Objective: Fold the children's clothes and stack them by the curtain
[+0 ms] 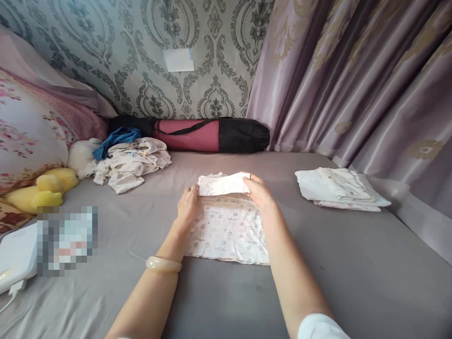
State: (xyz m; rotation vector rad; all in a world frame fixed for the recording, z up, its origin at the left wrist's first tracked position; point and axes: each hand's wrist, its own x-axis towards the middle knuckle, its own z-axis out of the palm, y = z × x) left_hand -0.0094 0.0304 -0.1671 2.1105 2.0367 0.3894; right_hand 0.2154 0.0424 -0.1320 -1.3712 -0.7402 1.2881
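A small white garment with a faint coloured print lies on the grey bed sheet in front of me. Its far edge is lifted and folded over as a pale band. My left hand pinches the left end of this band, fingers closed. At the band's right end my right hand grips the cloth between thumb and fingers. The near part of the garment lies flat between my forearms, its hem slightly wavy.
A folded clothes stack sits at the right. Crumpled clothes lie back left beside yellow plush toys. A pink and black rolled bag runs along the wall. A white device with a cable is at the left.
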